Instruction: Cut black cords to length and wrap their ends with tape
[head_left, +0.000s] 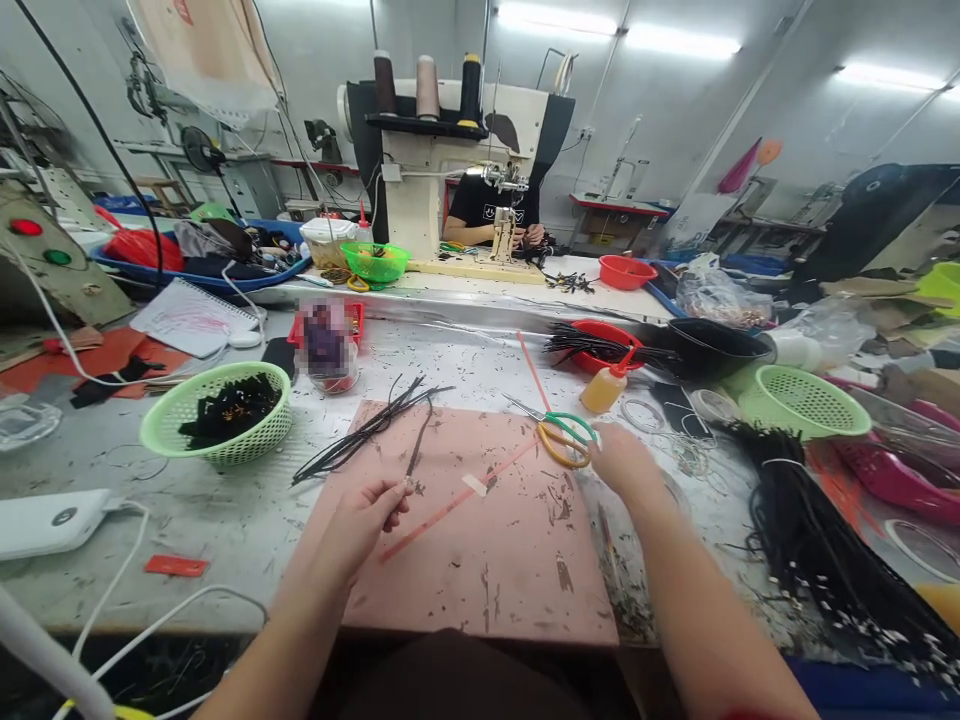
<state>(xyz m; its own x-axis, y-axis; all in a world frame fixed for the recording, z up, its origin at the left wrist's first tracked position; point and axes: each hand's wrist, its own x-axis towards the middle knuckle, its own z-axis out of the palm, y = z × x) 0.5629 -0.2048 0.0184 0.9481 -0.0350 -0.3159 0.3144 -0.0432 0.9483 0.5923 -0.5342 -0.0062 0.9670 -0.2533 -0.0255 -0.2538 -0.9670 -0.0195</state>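
My left hand (379, 505) is closed in a pinch on the lower end of a thin black strip (420, 440), which points up and away over the pink mat (450, 590). My right hand (619, 455) is at the handle end of a pair of scissors (566, 440) with one green and one yellow handle. Its fingers are mostly hidden and slightly blurred, so their grip does not show. The scissors' blades point to the far left. Left of them, a bunch of black strips (367, 430) lies across the mat's corner. An orange-pink tape line (435, 515) crosses the mat.
A green basket of black pieces (217, 410) stands left. At the right are a glue bottle (604, 388), a red bowl (600, 340) with black strips and a large black cord bundle (832, 540). A sewing machine (409, 190) and another person (491, 210) are beyond.
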